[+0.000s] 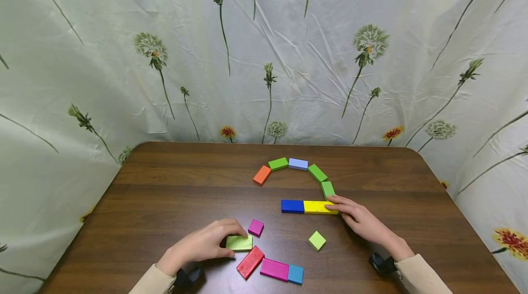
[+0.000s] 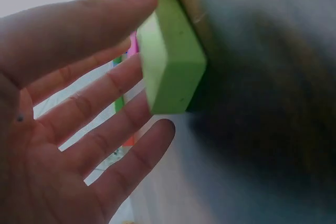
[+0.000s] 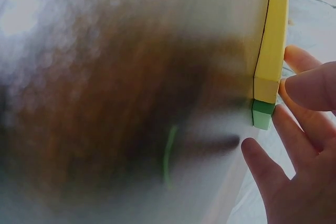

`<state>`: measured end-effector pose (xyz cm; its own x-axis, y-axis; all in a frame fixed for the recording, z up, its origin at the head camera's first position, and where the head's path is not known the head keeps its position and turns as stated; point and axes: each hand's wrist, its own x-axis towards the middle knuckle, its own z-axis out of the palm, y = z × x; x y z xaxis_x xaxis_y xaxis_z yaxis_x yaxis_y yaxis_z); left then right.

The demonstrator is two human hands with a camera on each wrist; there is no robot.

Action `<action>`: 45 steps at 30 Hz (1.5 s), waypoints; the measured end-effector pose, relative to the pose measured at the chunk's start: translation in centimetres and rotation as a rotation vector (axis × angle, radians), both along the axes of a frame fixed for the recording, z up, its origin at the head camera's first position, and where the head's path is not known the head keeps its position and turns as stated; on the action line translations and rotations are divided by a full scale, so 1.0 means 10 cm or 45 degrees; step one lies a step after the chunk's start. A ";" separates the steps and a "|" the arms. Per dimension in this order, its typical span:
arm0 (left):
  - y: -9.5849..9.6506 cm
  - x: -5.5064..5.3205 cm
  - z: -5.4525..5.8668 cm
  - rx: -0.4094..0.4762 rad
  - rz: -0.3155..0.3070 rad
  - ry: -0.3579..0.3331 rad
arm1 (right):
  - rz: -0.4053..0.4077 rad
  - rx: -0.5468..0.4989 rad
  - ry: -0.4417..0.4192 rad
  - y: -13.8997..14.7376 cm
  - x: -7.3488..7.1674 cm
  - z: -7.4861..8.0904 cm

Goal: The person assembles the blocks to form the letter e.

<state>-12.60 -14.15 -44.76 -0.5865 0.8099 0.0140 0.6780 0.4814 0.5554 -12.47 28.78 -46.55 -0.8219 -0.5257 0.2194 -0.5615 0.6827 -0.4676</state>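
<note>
My left hand [image 1: 206,241] is at a light green block [image 1: 238,243] lying on the table; its thumb and fingers pinch it from opposite edges. In the left wrist view, the thumb overlaps that block's far end. Straight fingers of my right hand [image 1: 365,223] rest at the right end of a yellow block [image 1: 315,207] and touch the lower end of a green block [image 1: 327,189]. A blue block [image 1: 292,206] abuts the yellow one in a straight row. From the green block, an arch curves up through another green block [image 1: 317,173] and a pale blue block [image 1: 298,163].
The arch continues left with a green block [image 1: 278,163] and an orange block [image 1: 261,175]. Loose nearby lie a small magenta block [image 1: 255,227], red block [image 1: 250,262], long magenta block [image 1: 274,269], light blue block [image 1: 295,274] and small lime block [image 1: 317,241] on the brown table [image 1: 165,184].
</note>
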 end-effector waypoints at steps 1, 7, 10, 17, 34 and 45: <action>0.00 0.01 -0.01 -0.004 -0.002 0.031 | -0.001 0.001 0.002 0.00 0.00 0.00; 0.02 0.05 -0.06 -0.005 -0.008 0.174 | -0.012 0.007 -0.005 0.00 0.00 -0.01; 0.01 0.06 -0.07 0.006 -0.017 0.199 | -0.017 0.010 -0.016 0.00 0.00 -0.02; -0.07 0.03 0.00 0.042 0.043 0.144 | -0.013 0.006 -0.014 0.00 0.00 -0.02; -0.03 -0.26 0.02 0.123 0.172 0.276 | -0.026 0.021 -0.046 -0.01 -0.01 0.00; 0.05 -0.37 -0.05 0.053 0.205 0.284 | -0.012 0.009 -0.025 -0.01 0.00 0.00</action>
